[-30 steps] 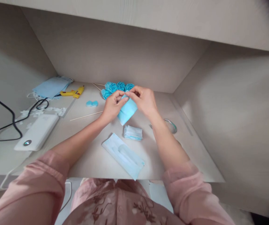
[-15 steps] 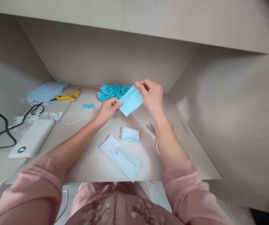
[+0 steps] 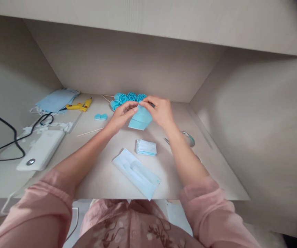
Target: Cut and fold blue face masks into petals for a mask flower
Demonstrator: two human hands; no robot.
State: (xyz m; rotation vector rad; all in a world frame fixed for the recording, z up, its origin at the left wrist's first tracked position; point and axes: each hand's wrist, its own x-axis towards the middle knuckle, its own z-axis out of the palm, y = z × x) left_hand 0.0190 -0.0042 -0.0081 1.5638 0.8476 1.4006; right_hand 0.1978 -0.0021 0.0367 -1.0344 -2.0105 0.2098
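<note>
Thumb and forefinger of the right hand (image 3: 161, 108) pinch the upper edge of a blue sheet (image 3: 141, 119), held in the air above the middle of a pale tabletop (image 3: 93, 184), while the left hand (image 3: 122, 116), fingers curled and thumb extended, comes up to the same edge from the other side; whether its fingertips are closed on the material cannot be told. The sheet hangs below the fingertips, a crease running across its lower part. Thin and matte, it looks almost weightless, soft and pliant, likely to take a fold readily and offer little slip; it would sooner crumple or flop than break, though a hard tug might tear it. Its edges and upper corners appear the best places to take hold, with a light pinch. Just beyond the hands lies a cluster of blue roses (image 3: 131, 97). Nearer the person sit a small stack of folded pieces (image 3: 146, 147) and a pale blue strip (image 3: 136, 174) reaching the table's front edge. Scissor tips (image 3: 166, 140) show beside the right forearm. To the left are a thin stick (image 3: 90, 132), a blue bow (image 3: 100, 117), a yellow glue gun (image 3: 79, 105) and, farthest off, piled masks (image 3: 56, 100).
</note>
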